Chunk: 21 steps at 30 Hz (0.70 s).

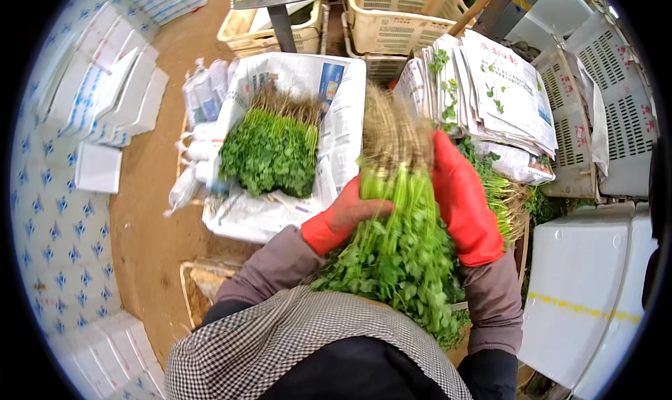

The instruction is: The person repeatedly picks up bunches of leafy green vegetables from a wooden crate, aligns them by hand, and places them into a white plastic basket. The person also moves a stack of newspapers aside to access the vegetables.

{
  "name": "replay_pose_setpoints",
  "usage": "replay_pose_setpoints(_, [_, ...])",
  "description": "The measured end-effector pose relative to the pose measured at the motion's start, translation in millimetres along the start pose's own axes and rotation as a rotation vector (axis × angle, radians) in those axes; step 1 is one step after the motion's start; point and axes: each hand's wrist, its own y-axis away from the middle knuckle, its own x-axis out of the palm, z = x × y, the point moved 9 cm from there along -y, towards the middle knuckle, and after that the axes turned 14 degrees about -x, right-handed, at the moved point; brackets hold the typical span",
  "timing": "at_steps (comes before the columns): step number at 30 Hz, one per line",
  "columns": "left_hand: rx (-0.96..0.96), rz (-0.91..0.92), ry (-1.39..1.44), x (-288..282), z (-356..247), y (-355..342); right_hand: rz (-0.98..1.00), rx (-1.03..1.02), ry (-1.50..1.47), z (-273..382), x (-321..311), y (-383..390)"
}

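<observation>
- Herb bunch (402, 239): held up between both hands above the person's lap, pale roots pointing away, green stalks in the middle, leafy tops hanging toward the checked apron (301, 344).
- Left hand (346, 214), in an orange-red glove: fingers curled round the stalks from the left, gripping them.
- Right hand (462, 197), gloved the same: fingers wrapped along the right side of the bunch, up near the roots, clasping it.
- Roots look blurred, a tan tangled mass; the leaves are bright green and dense.
- Foam box (350, 106), lined with newspaper, just beyond the hands: it holds laid herbs (273, 148), roots at the far end, leaves nearer.
- Newspaper stack (504, 85) to the right, with a few loose sprigs on it; more herbs (507, 197) lie just beside the right hand.
- Two yellow crates (399, 11) farther off; what they hold cannot be told.
- White box (581, 288) at the right, closed.
</observation>
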Motion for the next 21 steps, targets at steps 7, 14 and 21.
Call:
replay_pose_setpoints(7, [-0.255, -0.134, 0.256, -171, 23, 7, -0.173, 0.548, -0.126, -193, 56, -44])
replay_pose_setpoints(14, [-0.297, -0.391, 0.188, -300, 9, -50, -0.413, 0.557, 0.038, -311, 41, -129])
replay_pose_setpoints(21, [-0.610, -0.925, -0.456, -462, 68, -102, -0.324, 0.392, 0.331, -437, 26, -210])
